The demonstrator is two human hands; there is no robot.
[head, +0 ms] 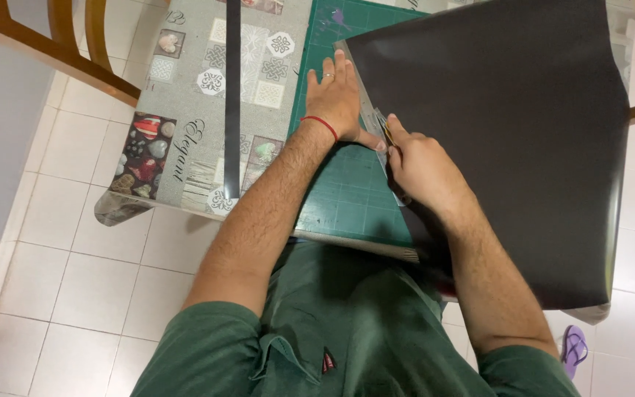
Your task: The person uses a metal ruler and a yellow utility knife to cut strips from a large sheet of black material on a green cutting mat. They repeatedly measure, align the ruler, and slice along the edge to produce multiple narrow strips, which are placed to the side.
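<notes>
- The left hand (336,94) lies flat, palm down, on a clear ruler (374,125) that runs along the left edge of a large black sheet (508,140). Its fingers (332,70) are stretched out and slightly spread, gripping nothing, only pressing down; the thumb points sideways towards the right hand.
- A ring sits on one finger of the left hand, and a red thread band (323,125) circles that wrist.
- The right hand (424,165) is curled tight just beside the left thumb, at the ruler's edge. Its fingers are pinched around a small yellow-and-dark cutting knife (386,132), whose tip meets the sheet right against the ruler. Only a short piece of the tool shows, so its blade cannot be made out.
- The black sheet covers most of the right half of the tabletop and hangs over the near edge, beyond the person's right forearm. Its left edge lies on a green cutting mat (339,191) printed with a grid.
- The mat rests on a patterned grey tablecloth (185,110) that covers the tabletop.
- A long narrow black strip (232,95) lies on the cloth to the left of the mat, well apart from both hands.
- Wooden chair parts (53,51) show at the upper left above a white tiled floor (75,279); a purple sandal (573,347) lies on the floor at the lower right.
- The person wears a green shirt (332,331).
</notes>
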